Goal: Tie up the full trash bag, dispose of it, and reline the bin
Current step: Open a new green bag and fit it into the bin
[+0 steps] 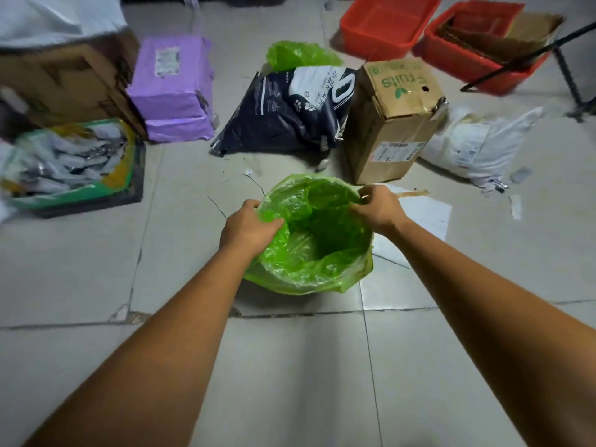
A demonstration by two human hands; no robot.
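Note:
A green plastic liner [309, 266] lines a round bin on the tiled floor in front of me, its edge folded over the rim; the bin itself is hidden under it. The liner's inside looks hollow. My left hand [248, 225] grips the liner's edge on the left side of the rim. On the far right side of the rim my right hand [375, 206] pinches the plastic. A second green bag [300, 54] lies on the floor farther back, behind a dark pet-litter sack [283, 117].
A "fruits" cardboard box [393, 121] stands just beyond the bin on the right, with white sacks [477, 143] and paper sheets [422, 214] beside it. Two red crates [387, 24] sit at the back right. A purple parcel [174, 91] and boxes stand at the left.

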